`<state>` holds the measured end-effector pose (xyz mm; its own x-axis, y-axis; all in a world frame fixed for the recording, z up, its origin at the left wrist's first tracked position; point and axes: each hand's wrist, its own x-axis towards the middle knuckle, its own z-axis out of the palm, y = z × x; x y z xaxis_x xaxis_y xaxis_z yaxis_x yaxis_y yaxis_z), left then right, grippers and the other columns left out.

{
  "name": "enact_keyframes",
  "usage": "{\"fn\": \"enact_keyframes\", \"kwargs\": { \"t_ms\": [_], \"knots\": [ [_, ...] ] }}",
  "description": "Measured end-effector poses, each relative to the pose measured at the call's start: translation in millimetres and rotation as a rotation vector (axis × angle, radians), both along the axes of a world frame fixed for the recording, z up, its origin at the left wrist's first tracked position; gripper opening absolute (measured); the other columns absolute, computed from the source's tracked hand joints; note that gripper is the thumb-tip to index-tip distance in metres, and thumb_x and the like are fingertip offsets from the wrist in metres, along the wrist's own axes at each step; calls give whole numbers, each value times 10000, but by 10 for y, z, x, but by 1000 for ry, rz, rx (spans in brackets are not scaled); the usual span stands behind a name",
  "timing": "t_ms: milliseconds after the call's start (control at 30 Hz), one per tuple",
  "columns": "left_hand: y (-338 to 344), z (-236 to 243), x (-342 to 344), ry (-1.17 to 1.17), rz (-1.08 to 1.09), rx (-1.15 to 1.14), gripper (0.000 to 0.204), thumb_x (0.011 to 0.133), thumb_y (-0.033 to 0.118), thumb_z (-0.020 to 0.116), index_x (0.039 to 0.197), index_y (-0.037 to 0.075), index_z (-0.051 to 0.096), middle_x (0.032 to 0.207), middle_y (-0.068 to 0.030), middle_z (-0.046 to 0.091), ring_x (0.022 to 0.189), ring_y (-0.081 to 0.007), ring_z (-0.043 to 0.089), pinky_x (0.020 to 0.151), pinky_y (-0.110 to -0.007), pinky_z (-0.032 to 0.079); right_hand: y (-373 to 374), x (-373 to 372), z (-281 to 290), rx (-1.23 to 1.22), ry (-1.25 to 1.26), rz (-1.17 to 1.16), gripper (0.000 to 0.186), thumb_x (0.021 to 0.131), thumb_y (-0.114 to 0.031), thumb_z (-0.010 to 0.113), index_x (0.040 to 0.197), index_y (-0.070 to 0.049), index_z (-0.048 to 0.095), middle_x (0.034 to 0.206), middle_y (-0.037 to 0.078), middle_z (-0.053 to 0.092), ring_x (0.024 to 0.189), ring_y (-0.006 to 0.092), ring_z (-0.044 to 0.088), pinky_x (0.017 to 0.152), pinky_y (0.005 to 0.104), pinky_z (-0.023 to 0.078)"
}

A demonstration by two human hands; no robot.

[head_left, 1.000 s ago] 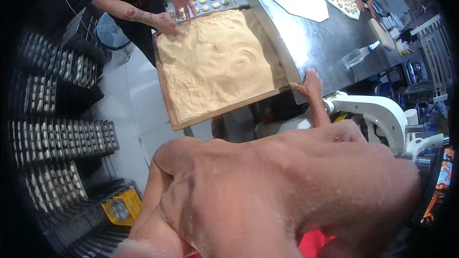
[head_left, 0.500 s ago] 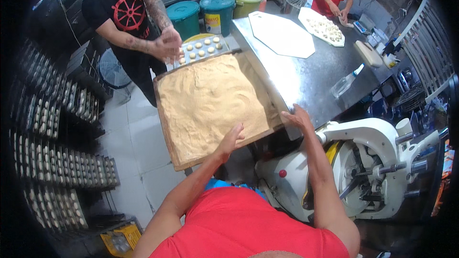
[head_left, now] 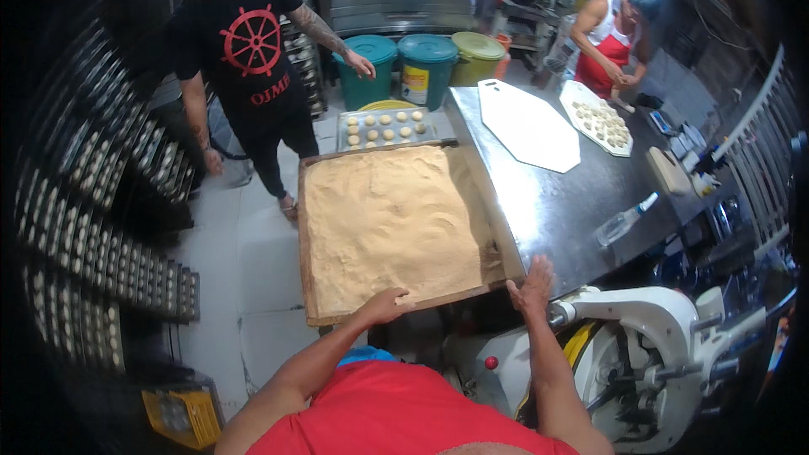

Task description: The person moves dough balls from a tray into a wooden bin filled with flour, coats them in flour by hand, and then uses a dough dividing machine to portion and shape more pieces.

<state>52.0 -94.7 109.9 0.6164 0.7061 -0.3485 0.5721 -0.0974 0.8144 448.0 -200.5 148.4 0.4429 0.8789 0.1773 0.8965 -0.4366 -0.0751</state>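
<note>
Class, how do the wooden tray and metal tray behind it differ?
The wooden tray looks larger than the metal tray. The wooden tray is brown; the metal tray is silvery. The wooden tray holds a tan powdery layer, the metal tray separate pale rounds. Both look roughly rectangular.

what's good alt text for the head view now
The person's left hand is at the near edge of a wooden tray of tan powder, the right hand at a metal table's corner. A co-worker in black stands near a pan of pale rounds, another in red at the table's far side. Loaded racks line the left.
</note>
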Motion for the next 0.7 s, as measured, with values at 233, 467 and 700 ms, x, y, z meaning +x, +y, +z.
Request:
{"fn": "enact_keyframes", "kwargs": {
  "t_ms": [233,467,700],
  "knots": [
    [2,-406,-599,44,172,3,669,920,445,745,1404,13,584,1332,-247,648,1134,-329,692,935,-398,560,214,168,69,-126,-43,80,1069,801,-475,792,1558,41,243,1603,294,290,1503,469,244,1257,567,137],
    [37,-215,-473,22,167,-16,668,908,504,704,1346,7,623,1318,-222,662,1240,-353,632,1048,-405,494,312,224,-43,-45,-37,22,1045,807,-491,771,1540,71,280,1600,280,296,1506,453,243,1266,551,135],
    [6,-83,-404,73,58,-5,682,912,518,698,1357,9,613,1335,-225,651,1238,-356,631,1045,-411,495,295,250,-159,26,-41,5,967,810,-424,771,1521,54,323,1582,271,337,1488,465,281,1261,549,165]
  ]
}}
